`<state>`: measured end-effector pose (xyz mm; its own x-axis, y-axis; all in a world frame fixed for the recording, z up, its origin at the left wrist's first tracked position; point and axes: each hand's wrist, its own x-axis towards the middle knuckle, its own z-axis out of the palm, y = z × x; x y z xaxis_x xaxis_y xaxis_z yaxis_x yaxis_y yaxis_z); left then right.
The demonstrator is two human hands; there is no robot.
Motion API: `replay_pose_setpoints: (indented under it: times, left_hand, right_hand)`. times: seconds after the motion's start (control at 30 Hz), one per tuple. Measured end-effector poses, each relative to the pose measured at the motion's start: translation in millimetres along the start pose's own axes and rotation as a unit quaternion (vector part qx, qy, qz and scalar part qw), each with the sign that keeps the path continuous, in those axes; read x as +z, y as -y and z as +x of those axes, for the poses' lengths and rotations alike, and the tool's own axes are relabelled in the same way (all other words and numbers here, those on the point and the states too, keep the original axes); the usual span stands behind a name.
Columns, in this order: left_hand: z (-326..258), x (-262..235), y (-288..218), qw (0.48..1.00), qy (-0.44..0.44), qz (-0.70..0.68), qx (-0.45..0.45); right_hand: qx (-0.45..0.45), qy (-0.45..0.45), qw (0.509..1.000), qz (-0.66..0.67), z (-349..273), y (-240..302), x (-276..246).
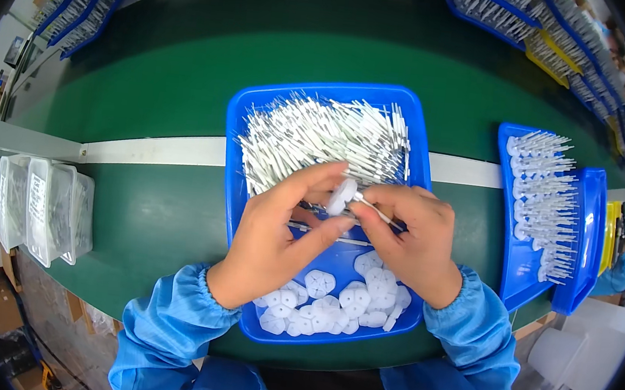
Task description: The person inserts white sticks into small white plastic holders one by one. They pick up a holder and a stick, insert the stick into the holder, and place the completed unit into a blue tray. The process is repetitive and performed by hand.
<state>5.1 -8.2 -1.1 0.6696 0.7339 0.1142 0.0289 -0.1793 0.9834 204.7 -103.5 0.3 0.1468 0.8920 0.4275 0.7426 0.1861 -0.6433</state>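
Over the middle of a blue tray [231,148], my left hand [279,218] pinches a white plastic disc [341,196] between thumb and fingers. My right hand [415,232] grips a thin white rod [378,211] with a narrow tip, its other end meeting the disc's face. Whether the rod is seated in the disc I cannot tell. A thick heap of similar white rods [319,135] fills the far part of the tray. Loose white discs [318,283] with rounded-corner outlines lie at its near end, below my hands.
On the right, a blue tray [520,251] bears rows of discs with rods attached, beside another blue tray [591,224]. Clear plastic boxes [45,205] stand at the left. Racks of filled blue trays [93,1] rise at the far corners. Another person's blue sleeve [619,273] shows far right.
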Motion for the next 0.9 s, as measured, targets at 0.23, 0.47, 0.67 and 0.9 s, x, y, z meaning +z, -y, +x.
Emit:
replay_pose_setpoints:
  times: [0.23, 0.47, 0.67, 0.9]
  left_hand:
    - [0, -6, 0, 0.986, -0.021, 0.107, 0.123]
    - [0, -1, -2, 0.985, 0.006, 0.099, 0.141]
    - [4, -2, -1, 0.970, 0.030, 0.146, 0.194]
    - [-2, -4, 5, 0.977, 0.017, 0.103, 0.188]
  right_hand:
    - [0.047, 0.025, 0.975, 0.217, 4, -3, -2]
    - [0.135, 0.064, 0.912, 0.382, -5, -6, -2]
    - [0.241, 0.074, 0.822, 0.511, 2, 2, -1]
    - [0.167, 0.085, 0.909, 0.372, -17, 4, -13]
